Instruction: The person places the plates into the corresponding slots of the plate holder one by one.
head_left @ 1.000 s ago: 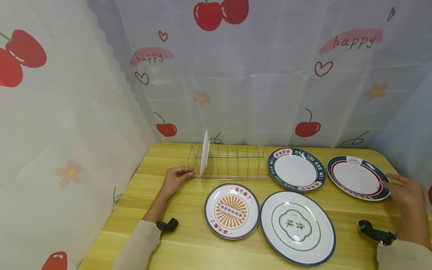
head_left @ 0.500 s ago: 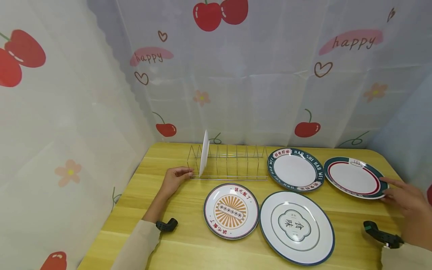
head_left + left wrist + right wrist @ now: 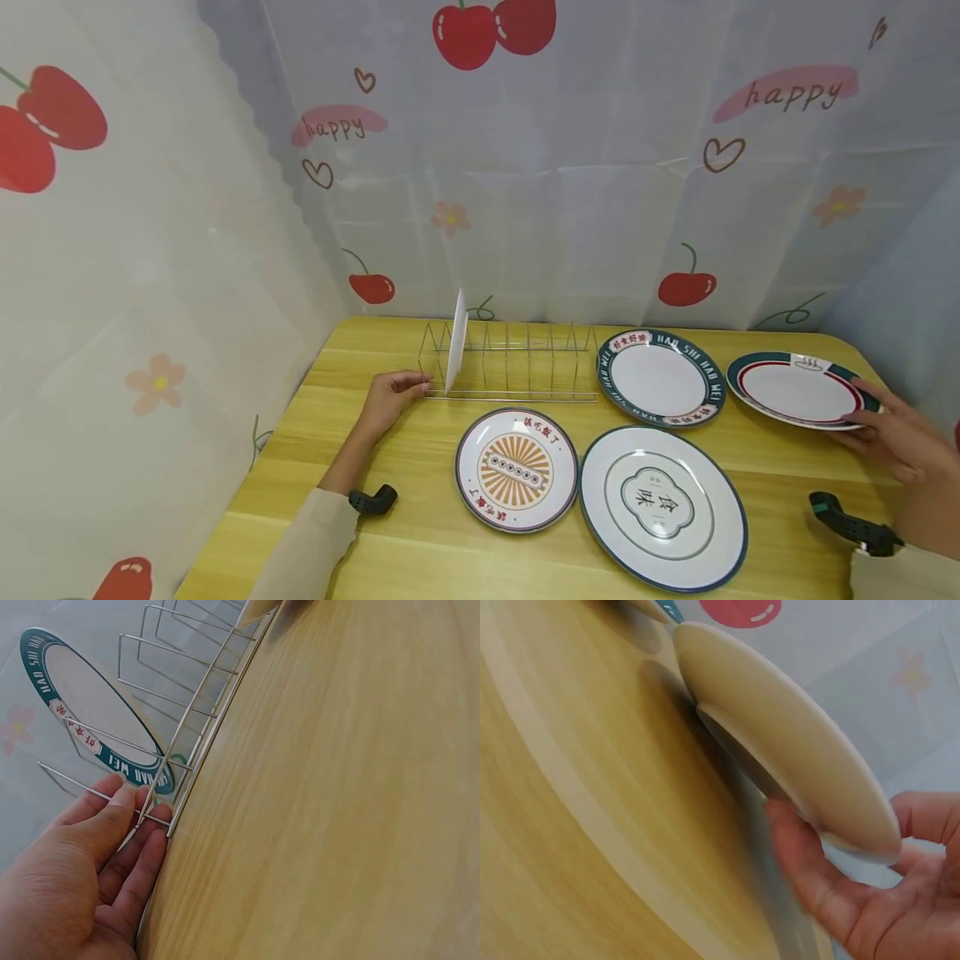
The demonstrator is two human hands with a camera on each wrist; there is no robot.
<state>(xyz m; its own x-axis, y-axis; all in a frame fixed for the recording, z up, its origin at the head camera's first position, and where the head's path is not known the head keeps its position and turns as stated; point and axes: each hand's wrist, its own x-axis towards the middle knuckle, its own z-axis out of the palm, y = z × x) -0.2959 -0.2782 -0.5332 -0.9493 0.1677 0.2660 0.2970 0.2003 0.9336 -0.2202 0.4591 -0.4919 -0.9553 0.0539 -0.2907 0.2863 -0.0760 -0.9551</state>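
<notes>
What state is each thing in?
Silver wire rack: upright, holding one plate.
Round green-rimmed racked plate: standing on edge.
Round red-ringed plate: held edge raised.
Round green-rimmed table plate: lying flat.
Round orange-sunburst plate: lying flat.
Large round blue-rimmed plate: lying flat.
Left hand: gripping rack end.
Right hand: gripping red-ringed plate.

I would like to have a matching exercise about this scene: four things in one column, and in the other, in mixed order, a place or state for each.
Column 1
1. Left hand
2. Right hand
3. Plate with orange rays
4. Wire rack

Column 2
A. grips the edge of the red-ringed plate
B. bears an upright plate
C. pinches the rack's left end
D. lies flat on the table

Pairs: 1-C, 2-A, 3-D, 4-B.
</notes>
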